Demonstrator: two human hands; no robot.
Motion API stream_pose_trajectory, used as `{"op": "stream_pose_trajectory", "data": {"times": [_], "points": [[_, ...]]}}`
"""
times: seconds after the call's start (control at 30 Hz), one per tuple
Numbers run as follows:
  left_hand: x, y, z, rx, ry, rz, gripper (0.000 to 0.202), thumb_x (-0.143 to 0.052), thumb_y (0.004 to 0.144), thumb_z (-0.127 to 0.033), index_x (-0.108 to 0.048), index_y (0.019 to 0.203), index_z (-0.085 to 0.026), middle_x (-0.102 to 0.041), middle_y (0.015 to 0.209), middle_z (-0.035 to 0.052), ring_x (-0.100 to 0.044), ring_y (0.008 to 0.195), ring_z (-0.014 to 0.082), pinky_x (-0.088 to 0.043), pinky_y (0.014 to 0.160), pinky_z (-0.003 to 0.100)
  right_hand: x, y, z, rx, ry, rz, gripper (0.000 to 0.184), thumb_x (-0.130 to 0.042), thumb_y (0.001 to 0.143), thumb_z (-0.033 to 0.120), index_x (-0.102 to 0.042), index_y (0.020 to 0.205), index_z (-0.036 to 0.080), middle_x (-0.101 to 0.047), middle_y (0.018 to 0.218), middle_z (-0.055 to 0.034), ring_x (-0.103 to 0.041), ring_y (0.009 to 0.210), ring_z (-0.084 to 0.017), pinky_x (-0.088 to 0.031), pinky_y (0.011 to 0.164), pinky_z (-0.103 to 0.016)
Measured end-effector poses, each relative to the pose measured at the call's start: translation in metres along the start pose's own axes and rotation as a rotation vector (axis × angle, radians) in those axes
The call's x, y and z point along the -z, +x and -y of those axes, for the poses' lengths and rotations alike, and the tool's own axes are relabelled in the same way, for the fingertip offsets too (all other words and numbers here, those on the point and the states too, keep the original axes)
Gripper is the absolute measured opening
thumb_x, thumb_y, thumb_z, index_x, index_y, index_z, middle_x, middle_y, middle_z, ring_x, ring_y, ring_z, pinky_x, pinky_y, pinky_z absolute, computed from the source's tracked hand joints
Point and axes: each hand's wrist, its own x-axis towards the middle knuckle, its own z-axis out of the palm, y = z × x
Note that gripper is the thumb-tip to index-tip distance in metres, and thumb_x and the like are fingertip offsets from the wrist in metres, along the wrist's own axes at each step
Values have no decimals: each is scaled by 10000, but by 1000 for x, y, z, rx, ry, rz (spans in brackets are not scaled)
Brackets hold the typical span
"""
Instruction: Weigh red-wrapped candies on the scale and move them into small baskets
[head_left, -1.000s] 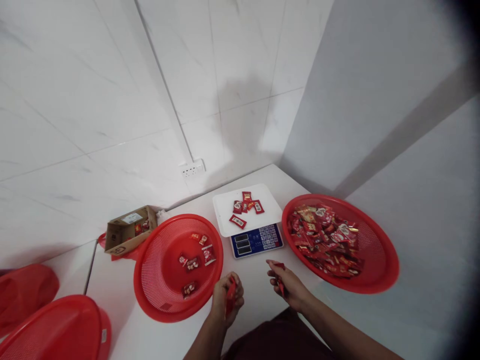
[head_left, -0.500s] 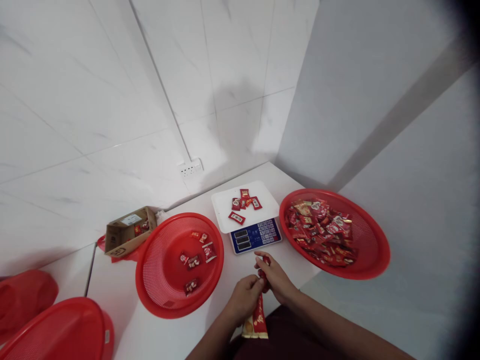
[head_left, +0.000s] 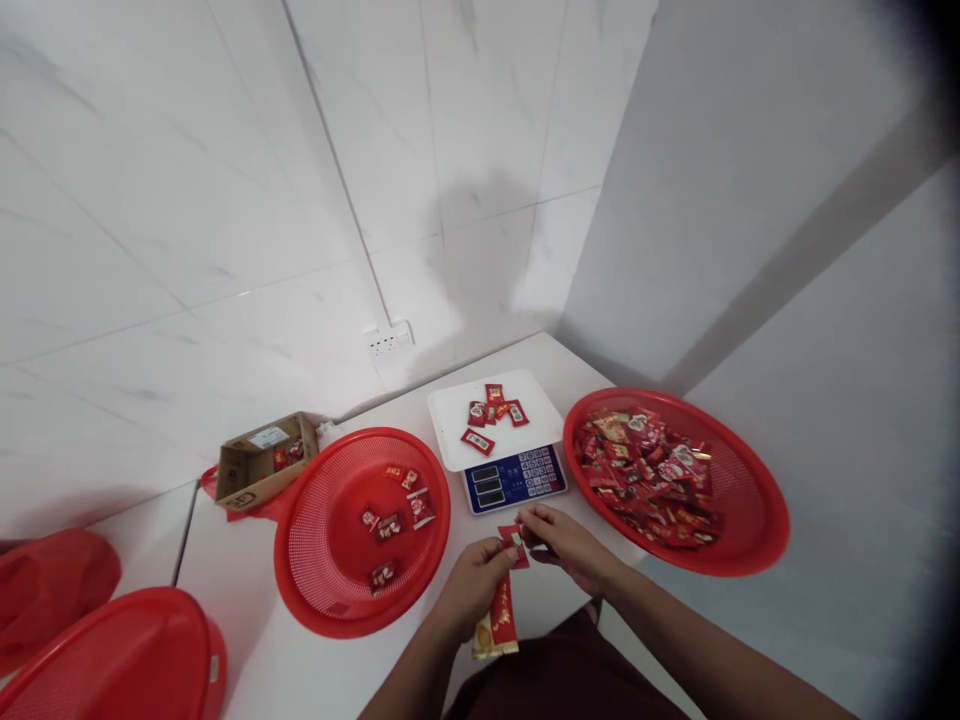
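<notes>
The left hand (head_left: 469,585) and the right hand (head_left: 570,548) meet just in front of the body, both closed on one strip of packets (head_left: 501,612). The left fingers are curled tight round the strip near its upper end. The right fingertips are pinched on the topmost packet, which stands just above the left thumb. The two sets of fingertips all but touch. Below the left fingers the rest of the strip hangs free, red with a yellowish bottom end (the print is too small to read).

Just beyond the fingertips, on the white table (head_left: 247,640), stands a scale (head_left: 514,478) with a blue keypad. Its white tray (head_left: 457,440) carries a few loose packets (head_left: 491,412).

Out to the side of the right fingers lies a wide red basket (head_left: 757,520) that holds a heap of packets (head_left: 649,475). Beside the left fingers, on the other side, sits a second red basket (head_left: 315,560) with only a handful of packets in its middle.

Farther off past that one, well away from the left fingers, an open cardboard box (head_left: 247,475) lies tilted against the wall. Another red basket (head_left: 112,650) rests upside down at the near corner. A wall socket (head_left: 390,338) shows on the tiles behind the scale
</notes>
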Motion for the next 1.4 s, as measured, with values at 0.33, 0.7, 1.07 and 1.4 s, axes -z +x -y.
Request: {"op": "stream_pose_trajectory", "data": {"times": [0.33, 0.7, 1.07, 1.4], "points": [[0, 2, 5, 39, 63, -85, 255, -559, 700, -409, -610, 672, -161, -379, 537, -60, -317, 549, 101, -244, 555, 227, 21, 18, -5, -41, -143, 166, 259, -680, 651, 367, -572, 669, 133, -541, 518, 38, -420, 472, -47, -252, 463, -174], [11, 4, 22, 124, -60, -190, 340, -537, 704, -509, -575, 741, -172, -320, 497, -80, -255, 447, 76, -163, 459, 220, 33, 82, 35, -93, 269, -259, 107, -574, 795, 274, -558, 748, 180, -649, 650, 10, -557, 535, -57, -426, 500, -156], [23, 1, 38, 85, -387, -403, 443, -666, 567, -570, -515, 698, -174, -359, 560, -83, -315, 517, 66, -263, 521, 204, 27, 38, -24, -286, 152, -83, 230, -669, 712, 326, -567, 860, 183, -670, 810, -34, -586, 588, -75, -437, 534, -190], [21, -2, 42, 153, -424, -260, 438, -681, 567, -515, -417, 723, -202, -519, 651, -44, -503, 611, 108, -392, 606, 260, 32, 15, -44, -308, 205, -42, 310, -669, 698, 392, -587, 926, 199, -655, 881, -56, -595, 650, -94, -458, 587, -211]]}}
